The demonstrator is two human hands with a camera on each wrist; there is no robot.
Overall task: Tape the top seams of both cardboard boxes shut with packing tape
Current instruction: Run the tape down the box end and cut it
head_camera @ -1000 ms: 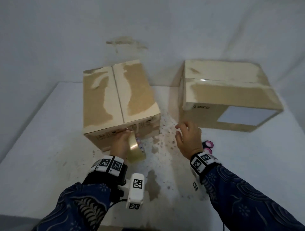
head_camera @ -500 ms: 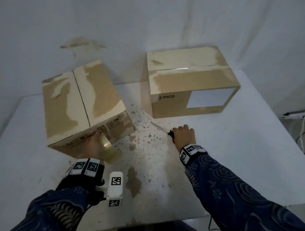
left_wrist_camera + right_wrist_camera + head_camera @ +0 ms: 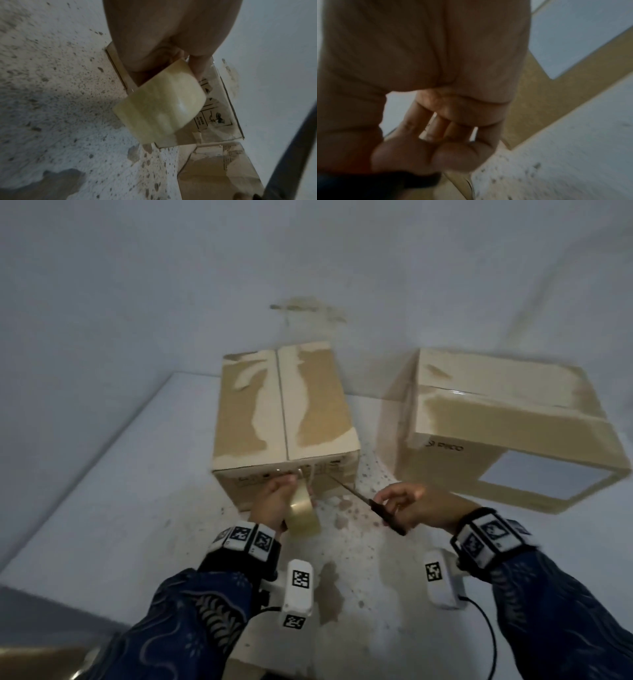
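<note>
Two cardboard boxes stand on the white table (image 3: 102,508). The left box (image 3: 274,412) has a centre seam running away from me. The right box (image 3: 496,419) carries a white label and a glossy strip of tape along its top. My left hand (image 3: 277,501) holds a roll of clear packing tape (image 3: 303,513) (image 3: 161,106) against the left box's near face, with a strip running up toward its top edge. My right hand (image 3: 407,501) grips a black-handled knife (image 3: 373,506), its blade pointing at the tape strip on the box front.
The table surface between the boxes is chipped and speckled brown (image 3: 346,542). A white cloth backdrop (image 3: 205,285) rises behind the boxes. The table's left edge drops off near the left box.
My right hand has lifted the knife off the table and carried it left, toward the tape by the left box. My left hand stays with the roll at the box's front.
</note>
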